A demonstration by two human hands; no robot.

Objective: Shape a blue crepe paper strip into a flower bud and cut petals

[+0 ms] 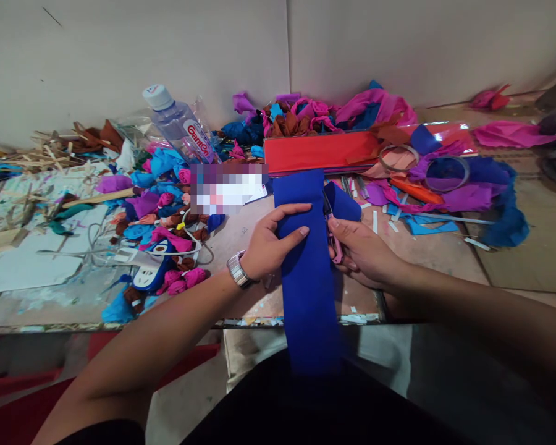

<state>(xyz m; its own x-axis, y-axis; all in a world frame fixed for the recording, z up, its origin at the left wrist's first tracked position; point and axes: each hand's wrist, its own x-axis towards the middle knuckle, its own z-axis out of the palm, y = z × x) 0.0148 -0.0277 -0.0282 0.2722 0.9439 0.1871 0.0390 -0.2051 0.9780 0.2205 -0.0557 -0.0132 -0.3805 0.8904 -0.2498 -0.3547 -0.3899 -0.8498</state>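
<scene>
A long strip of deep blue crepe paper runs from the worktable toward my body, its near end hanging past the table edge. My left hand grips it from the left side, index finger and thumb on top, the other fingers mostly hidden. In my right hand is a pair of scissors with pink handles. Their dark blades lie along the strip's right edge, partly hidden. Beyond the blades sits a smaller blue paper piece; whether it is joined to the strip I cannot tell.
Stacked red paper lies behind the strip. Left of it stand a clear plastic bottle, heaps of coloured paper scraps and a blue-white power strip with cables. Tape rolls rest on scraps at right; a wall rises behind.
</scene>
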